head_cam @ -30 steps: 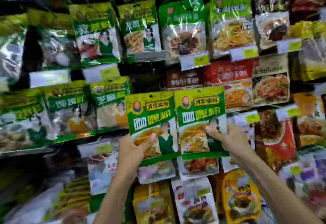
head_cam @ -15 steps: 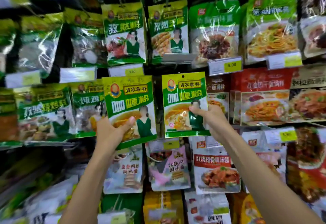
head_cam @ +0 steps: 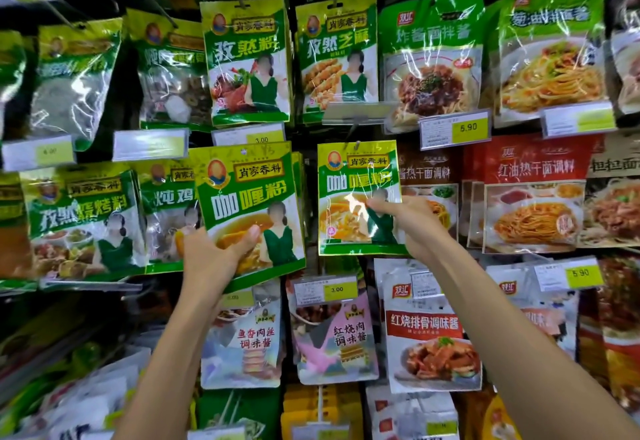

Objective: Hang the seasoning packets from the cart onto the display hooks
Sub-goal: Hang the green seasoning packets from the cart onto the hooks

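Using the yellow-and-white price label reading 5.90 (head_cam: pixel 454 131) as the landmark. Right above it hangs a glossy green plastic pouch picturing dark-sauced noodles (head_cam: pixel 429 59), and up to the right is a green pouch with pale noodles (head_cam: pixel 550 52). Just left of the label there's a clear plastic tag holder (head_cam: pixel 356 112). Below right, a red pouch showing orange noodles (head_cam: pixel 533 197). Well below, a white-and-red pouch with a braised-rib photo (head_cam: pixel 429 335), and further left a pink-and-white pouch (head_cam: pixel 334 335).
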Demonstrator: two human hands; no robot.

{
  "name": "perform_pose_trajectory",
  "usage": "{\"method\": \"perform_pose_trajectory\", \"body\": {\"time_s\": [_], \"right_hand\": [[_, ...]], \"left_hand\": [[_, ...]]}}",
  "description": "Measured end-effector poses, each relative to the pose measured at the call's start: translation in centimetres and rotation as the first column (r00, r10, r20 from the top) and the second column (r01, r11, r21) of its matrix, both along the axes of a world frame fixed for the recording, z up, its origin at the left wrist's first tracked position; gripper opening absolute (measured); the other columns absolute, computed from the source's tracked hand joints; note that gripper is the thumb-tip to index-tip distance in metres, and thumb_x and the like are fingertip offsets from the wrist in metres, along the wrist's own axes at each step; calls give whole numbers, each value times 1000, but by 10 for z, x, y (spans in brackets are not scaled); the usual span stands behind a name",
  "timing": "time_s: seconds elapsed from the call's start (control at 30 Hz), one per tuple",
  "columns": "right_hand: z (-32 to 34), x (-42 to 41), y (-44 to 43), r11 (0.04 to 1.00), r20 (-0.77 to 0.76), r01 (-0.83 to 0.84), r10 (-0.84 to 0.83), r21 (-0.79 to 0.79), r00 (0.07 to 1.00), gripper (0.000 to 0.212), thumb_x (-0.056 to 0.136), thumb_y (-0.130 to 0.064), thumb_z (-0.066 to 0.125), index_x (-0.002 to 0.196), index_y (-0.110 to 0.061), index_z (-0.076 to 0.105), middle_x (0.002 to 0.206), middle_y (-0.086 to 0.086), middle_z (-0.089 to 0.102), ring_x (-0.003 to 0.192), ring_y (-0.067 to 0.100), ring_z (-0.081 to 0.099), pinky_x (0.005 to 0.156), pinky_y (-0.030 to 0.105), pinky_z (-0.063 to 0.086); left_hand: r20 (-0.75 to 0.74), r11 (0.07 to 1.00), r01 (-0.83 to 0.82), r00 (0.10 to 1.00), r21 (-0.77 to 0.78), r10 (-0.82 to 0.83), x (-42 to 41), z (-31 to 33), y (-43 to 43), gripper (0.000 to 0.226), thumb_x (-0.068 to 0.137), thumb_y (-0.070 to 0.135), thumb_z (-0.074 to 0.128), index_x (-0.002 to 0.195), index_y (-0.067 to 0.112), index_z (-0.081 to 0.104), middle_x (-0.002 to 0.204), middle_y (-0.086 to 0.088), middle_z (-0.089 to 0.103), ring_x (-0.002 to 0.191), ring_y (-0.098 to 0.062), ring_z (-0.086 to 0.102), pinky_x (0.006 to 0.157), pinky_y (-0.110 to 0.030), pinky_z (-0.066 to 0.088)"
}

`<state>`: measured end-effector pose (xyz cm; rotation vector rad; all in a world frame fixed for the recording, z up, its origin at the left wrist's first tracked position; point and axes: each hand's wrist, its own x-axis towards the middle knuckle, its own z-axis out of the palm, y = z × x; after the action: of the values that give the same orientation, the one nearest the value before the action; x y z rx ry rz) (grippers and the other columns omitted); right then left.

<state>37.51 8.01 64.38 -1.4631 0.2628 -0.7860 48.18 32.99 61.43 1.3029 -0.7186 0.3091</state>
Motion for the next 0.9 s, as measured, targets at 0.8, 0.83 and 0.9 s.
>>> {"method": "perform_pose_trajectory", "body": {"time_s": [0.8, 0.83, 0.9], "right_hand": [[-21, 30, -19, 817, 37, 448, -468, -362, 883, 35, 94, -26, 60, 120, -3, 57, 106, 5, 63, 99, 18, 58, 84, 28, 48], [-25, 20, -12, 775, 130, 507, -498, -377, 858, 30, 95, -24, 58, 119, -7, 57, 106, -1, 62, 98, 13, 58, 83, 24, 48], [-32, 4, 5, 851, 225, 407, -348, -332, 910, 24, 95, -31, 58, 112, -15, 59, 104, -9, 63, 99, 7, 60, 84, 23, 50]], "left_hand": [[-81, 986, 168, 982, -13, -168, -8, -9, -29, 38, 60, 28, 79, 96, 22, 68, 88, 7, 75, 79, -8, 72, 61, -16, 54], [-89, 983, 185, 979, -5, -185, -10, -10, -33, 39, 60, 29, 79, 97, 21, 68, 88, 6, 75, 80, -9, 72, 63, -19, 56], [-114, 973, 229, 968, 29, -225, -17, -13, -41, 38, 60, 30, 79, 96, 22, 68, 88, 4, 76, 82, -13, 72, 68, -26, 58]]}}
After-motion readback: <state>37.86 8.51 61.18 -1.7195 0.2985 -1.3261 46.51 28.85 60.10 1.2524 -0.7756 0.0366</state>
